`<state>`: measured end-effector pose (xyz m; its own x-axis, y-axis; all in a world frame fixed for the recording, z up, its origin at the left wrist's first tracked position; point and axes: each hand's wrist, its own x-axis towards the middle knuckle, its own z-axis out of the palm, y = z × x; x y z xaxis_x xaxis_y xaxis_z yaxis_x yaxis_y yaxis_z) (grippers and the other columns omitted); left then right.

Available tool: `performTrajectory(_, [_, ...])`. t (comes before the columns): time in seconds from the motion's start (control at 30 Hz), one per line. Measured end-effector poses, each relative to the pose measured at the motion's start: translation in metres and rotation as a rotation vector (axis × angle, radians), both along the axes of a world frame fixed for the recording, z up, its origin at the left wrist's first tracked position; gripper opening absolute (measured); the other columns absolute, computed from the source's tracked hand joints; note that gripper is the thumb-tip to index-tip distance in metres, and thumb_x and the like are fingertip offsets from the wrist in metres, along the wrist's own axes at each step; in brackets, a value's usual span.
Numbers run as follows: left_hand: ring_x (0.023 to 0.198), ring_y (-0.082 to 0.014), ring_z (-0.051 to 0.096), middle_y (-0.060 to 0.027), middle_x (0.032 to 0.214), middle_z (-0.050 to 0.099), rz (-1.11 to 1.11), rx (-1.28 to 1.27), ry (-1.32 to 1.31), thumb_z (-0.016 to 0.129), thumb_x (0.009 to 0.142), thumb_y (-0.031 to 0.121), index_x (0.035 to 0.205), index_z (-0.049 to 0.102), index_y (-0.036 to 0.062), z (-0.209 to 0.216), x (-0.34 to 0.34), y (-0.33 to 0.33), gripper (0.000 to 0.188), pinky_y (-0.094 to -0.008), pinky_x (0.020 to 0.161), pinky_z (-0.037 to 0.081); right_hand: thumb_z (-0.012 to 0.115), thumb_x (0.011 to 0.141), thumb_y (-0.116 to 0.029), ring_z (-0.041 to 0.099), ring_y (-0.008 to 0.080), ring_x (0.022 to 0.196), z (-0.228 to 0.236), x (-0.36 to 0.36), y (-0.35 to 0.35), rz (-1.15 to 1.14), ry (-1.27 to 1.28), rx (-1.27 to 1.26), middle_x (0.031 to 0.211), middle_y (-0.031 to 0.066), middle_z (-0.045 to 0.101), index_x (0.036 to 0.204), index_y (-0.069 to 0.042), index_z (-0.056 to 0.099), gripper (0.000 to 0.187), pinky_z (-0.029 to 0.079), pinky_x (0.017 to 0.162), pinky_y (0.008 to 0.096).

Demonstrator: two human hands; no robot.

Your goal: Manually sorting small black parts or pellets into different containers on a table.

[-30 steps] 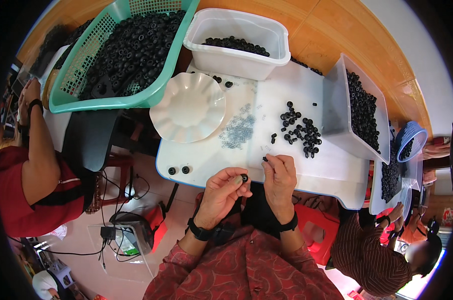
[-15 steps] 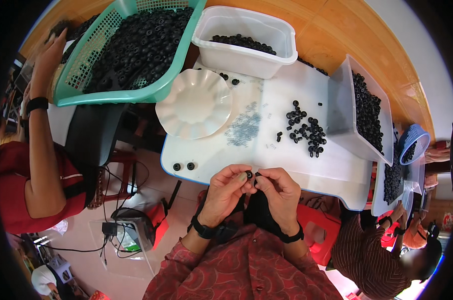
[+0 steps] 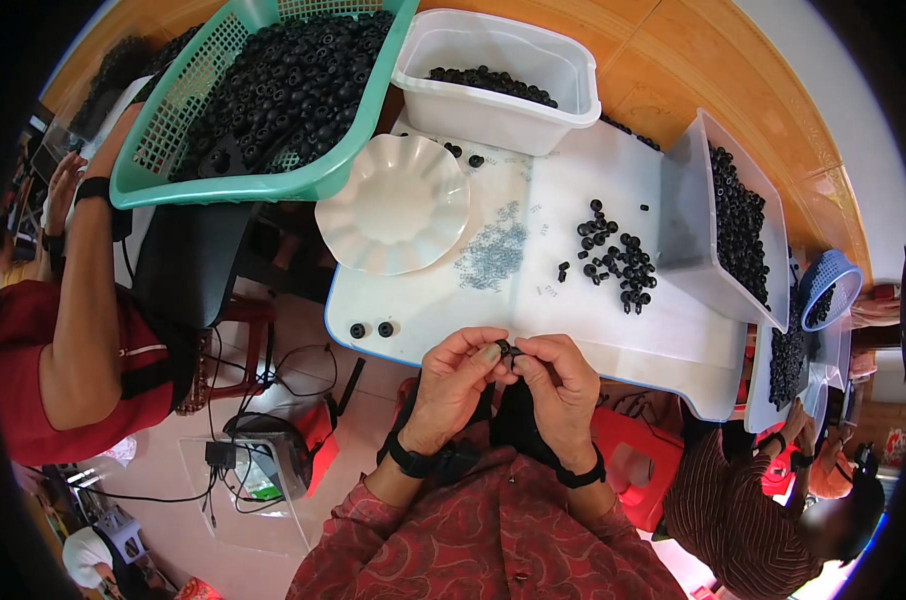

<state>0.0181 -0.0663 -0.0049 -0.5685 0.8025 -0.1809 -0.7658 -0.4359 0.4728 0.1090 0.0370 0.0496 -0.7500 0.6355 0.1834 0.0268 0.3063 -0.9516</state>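
Note:
Close to the table's front edge, my left hand [image 3: 451,392] pinches a small black round part [image 3: 503,347] between thumb and fingertips. My right hand [image 3: 563,395] grips a second small black part [image 3: 516,359], mostly hidden by its fingertips. The two parts meet between my hands; how they fit together is too small to tell. Beyond my hands, several loose black parts [image 3: 628,264] lie in a cluster on the white table [image 3: 453,325]. Left of it is a patch of tiny clear pieces [image 3: 494,250]. Two black round parts [image 3: 372,330] sit near the left front edge.
A white scalloped plate [image 3: 393,205] stands beside a green basket [image 3: 243,190] full of black parts. White tub [image 3: 503,118] and grey bin [image 3: 685,240] hold more. Co-workers' arms [image 3: 85,300] show at left, and another person [image 3: 753,500] sits at right.
My hands have drawn slightly together, and the two black parts, apart before, now touch. The co-worker's arm at left has moved behind the green basket.

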Motion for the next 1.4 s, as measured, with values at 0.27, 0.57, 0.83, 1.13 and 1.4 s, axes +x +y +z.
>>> performTrajectory(0.27, [0.083, -0.0141, 0.065, -0.009, 0.094, 0.066, 0.01, -0.013, 0.027, 0.055, 0.096, 0.001, 0.118, 0.059, -0.0036, 0.001, 0.001, 0.0, 0.023, -0.03, 0.081, 0.057, 0.064, 0.088, 0.007, 0.066, 0.0119, 0.076, -0.002, -0.001, -0.001, -0.012, -0.004, 0.004, 0.093, 0.0081, 0.064, 0.102, 0.002, 0.065, 0.015, 0.053, 0.066, 0.0222])
performTrajectory(0.57, [0.083, -0.0125, 0.065, -0.0092, 0.099, 0.066, 0.012, -0.035, 0.067, 0.056, 0.096, 0.002, 0.118, 0.059, -0.0041, -0.002, 0.001, 0.0, 0.023, -0.0278, 0.08, 0.056, 0.065, 0.088, 0.004, 0.064, 0.0109, 0.073, -0.005, -0.001, 0.001, -0.016, -0.031, 0.08, 0.092, 0.0081, 0.064, 0.102, 0.001, 0.066, 0.015, 0.052, 0.063, 0.0221])
performTrajectory(0.83, [0.084, -0.0127, 0.065, -0.0092, 0.099, 0.067, 0.022, -0.047, 0.089, 0.056, 0.096, 0.001, 0.118, 0.06, -0.0043, -0.004, 0.002, 0.0, 0.023, -0.0276, 0.081, 0.056, 0.064, 0.088, 0.005, 0.066, 0.0121, 0.072, -0.003, -0.002, 0.001, -0.011, -0.063, 0.132, 0.092, 0.0088, 0.063, 0.101, 0.001, 0.066, 0.013, 0.052, 0.062, 0.0225])
performTrajectory(1.13, [0.083, -0.0136, 0.065, -0.0092, 0.097, 0.067, 0.041, -0.068, 0.11, 0.055, 0.096, 0.0, 0.117, 0.063, -0.0042, -0.001, 0.002, 0.0, 0.022, -0.0286, 0.08, 0.057, 0.064, 0.088, 0.005, 0.067, 0.0132, 0.073, 0.001, -0.003, 0.003, 0.01, -0.069, 0.154, 0.092, 0.009, 0.062, 0.1, 0.002, 0.066, 0.013, 0.053, 0.063, 0.024])
performTrajectory(1.4, [0.081, -0.0138, 0.065, -0.0087, 0.094, 0.067, 0.053, -0.097, 0.15, 0.055, 0.096, 0.0, 0.116, 0.063, -0.0037, -0.001, 0.001, 0.0, 0.022, -0.028, 0.079, 0.057, 0.064, 0.087, 0.006, 0.067, 0.0143, 0.073, 0.005, -0.003, 0.005, 0.04, -0.098, 0.23, 0.091, 0.0095, 0.062, 0.099, 0.002, 0.065, 0.012, 0.054, 0.063, 0.0247])
